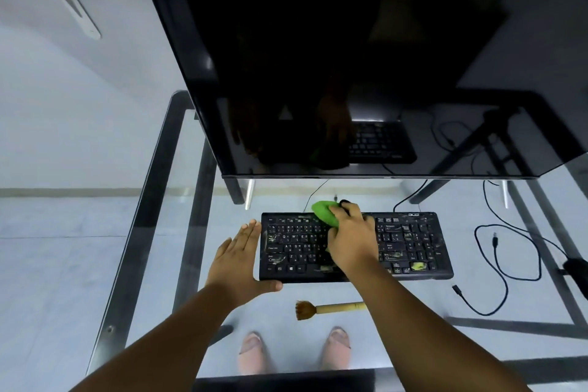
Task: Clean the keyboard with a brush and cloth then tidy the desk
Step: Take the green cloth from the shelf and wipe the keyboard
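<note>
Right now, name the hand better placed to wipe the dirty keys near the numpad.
Right. The right hand already holds the green cloth on the keyboard; the left hand braces its left edge.

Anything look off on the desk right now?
Yes: the keyboard is smeared with grime, with a yellow-green blob stuck near its lower right keys. Loose cables sprawl unplugged on the glass to its right.

Right hand (351, 239) covers middle keys of keyboard (410, 245) and near part of green cloth (324, 212). Key legends too small to read. Brush (329, 309) handle end hidden under right forearm. Monitor (350, 57) top cut off by far edge. Black object (577, 270) cut by right edge, unidentifiable.
</note>
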A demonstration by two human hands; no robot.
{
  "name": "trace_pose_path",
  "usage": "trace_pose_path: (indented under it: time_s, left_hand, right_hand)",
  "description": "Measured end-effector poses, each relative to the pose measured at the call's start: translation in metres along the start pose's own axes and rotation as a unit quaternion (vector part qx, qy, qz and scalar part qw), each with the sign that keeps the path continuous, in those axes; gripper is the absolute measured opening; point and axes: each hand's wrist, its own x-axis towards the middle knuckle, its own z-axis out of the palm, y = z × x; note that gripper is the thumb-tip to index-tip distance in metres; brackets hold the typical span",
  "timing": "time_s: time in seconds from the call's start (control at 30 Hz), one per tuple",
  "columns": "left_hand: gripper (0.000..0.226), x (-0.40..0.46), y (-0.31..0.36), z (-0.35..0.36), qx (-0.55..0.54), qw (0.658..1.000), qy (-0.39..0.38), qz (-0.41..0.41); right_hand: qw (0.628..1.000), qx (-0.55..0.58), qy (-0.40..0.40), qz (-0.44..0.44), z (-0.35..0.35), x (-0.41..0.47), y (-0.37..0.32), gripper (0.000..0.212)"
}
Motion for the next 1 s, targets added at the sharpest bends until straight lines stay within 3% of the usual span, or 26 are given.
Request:
trace_pose_path:
  time_s: [0.07,0.2,0.27,0.5,0.77,1.0]
  left_hand:
    - [0.127,0.0,-0.001,0.001,-0.009,1.0,0.005,0.002]
    - [0.127,0.001,-0.002,0.005,-0.013,1.0,0.01,0.004]
    - [0.128,0.001,-0.002,0.005,-0.012,1.0,0.01,0.001]
    - [0.13,0.001,-0.004,0.006,-0.017,1.0,0.015,0.001]
    - [0.129,0.002,-0.005,0.008,-0.011,1.0,0.02,0.004]
    - [0.128,0.003,-0.007,0.009,-0.011,1.0,0.016,0.007]
  right_hand:
    - [1.0,0.012,-0.005,-0.007,0.004,0.0,-0.01,0.053]
    - [0.99,0.037,-0.049,-0.128,0.018,-0.007,-0.042,0.058]
    - [0.988,0.022,-0.043,-0.146,0.021,-0.007,-0.044,0.057]
    - [0.998,0.006,0.054,0.02,0.012,-0.014,-0.002,0.05]
    - [0.992,-0.014,0.001,-0.124,0.025,-0.017,-0.048,0.052]
    - [0.996,0.006,0.085,-0.028,0.025,-0.023,-0.018,0.044]
